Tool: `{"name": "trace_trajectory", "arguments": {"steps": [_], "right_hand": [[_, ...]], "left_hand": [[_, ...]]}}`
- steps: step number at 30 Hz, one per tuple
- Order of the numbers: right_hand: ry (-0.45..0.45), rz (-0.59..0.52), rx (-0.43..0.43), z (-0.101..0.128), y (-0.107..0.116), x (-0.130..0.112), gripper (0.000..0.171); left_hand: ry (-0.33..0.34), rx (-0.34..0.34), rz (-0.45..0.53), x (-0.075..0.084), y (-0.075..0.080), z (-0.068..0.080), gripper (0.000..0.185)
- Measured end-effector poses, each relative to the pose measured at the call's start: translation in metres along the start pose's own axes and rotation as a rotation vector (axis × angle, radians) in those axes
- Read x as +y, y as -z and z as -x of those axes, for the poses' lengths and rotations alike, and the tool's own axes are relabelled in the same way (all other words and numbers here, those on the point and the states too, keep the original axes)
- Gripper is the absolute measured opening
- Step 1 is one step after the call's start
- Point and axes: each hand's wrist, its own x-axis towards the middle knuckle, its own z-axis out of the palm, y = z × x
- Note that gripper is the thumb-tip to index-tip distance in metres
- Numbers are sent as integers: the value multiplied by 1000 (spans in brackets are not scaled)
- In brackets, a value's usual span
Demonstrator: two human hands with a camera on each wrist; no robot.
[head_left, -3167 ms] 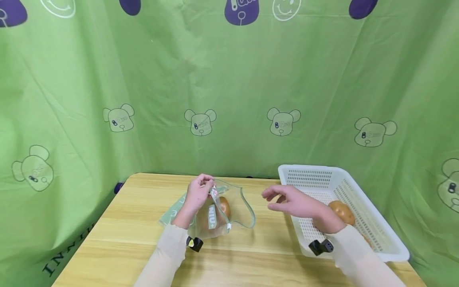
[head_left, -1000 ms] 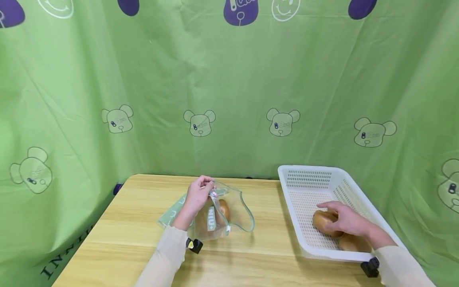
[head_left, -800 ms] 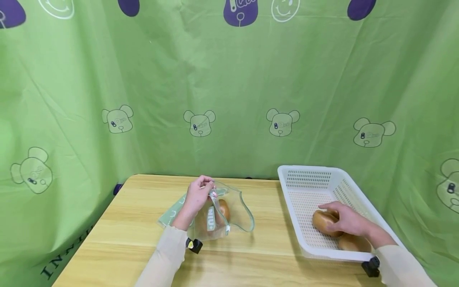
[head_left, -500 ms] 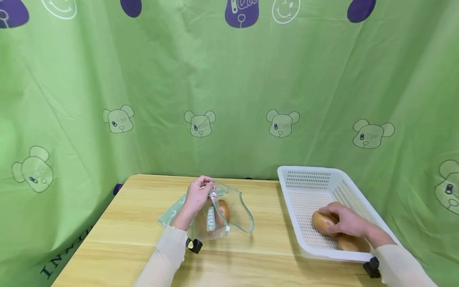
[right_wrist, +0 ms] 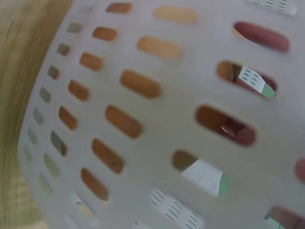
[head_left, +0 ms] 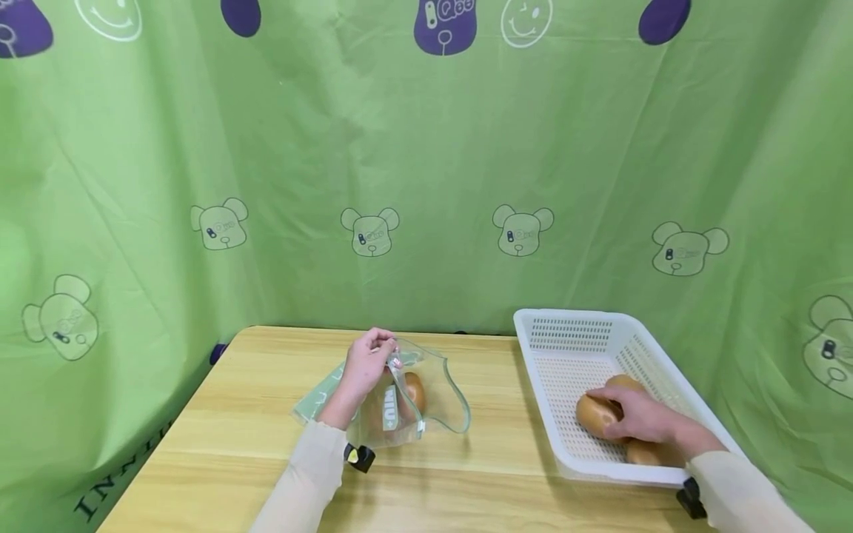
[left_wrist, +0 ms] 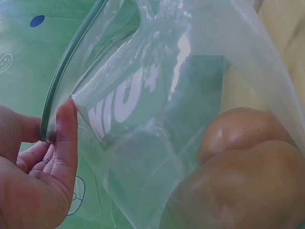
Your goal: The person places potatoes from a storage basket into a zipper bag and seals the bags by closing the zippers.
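Note:
My left hand (head_left: 365, 364) pinches the rim of a clear zip bag (head_left: 426, 403) and holds its mouth up and wide. Inside the bag lie brown bread rolls (head_left: 415, 390), seen close in the left wrist view (left_wrist: 248, 167). My thumb (left_wrist: 64, 138) presses on the bag's green zip strip (left_wrist: 66, 71). My right hand (head_left: 645, 416) is inside the white basket (head_left: 566, 323), fingers curled over a brown roll (head_left: 595, 415). A second roll (head_left: 645, 452) lies just below that hand.
The wooden table (head_left: 233, 444) is ringed by a green printed curtain (head_left: 426, 163). A flat green packet (head_left: 318, 396) lies under the bag at its left. The right wrist view shows only the basket's slotted wall (right_wrist: 157, 124) close up.
My right hand went from above the table between bag and basket into the basket and closed over a roll. The left hand and the bag stayed put.

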Motion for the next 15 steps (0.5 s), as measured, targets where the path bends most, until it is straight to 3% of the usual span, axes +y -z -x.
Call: {"name": "trace_trajectory", "arguments": {"steps": [15], "right_hand": [[-90,-93,-94,0,-4,1,87]], "left_hand": [[10,-6,21,1,1,1,19]]}}
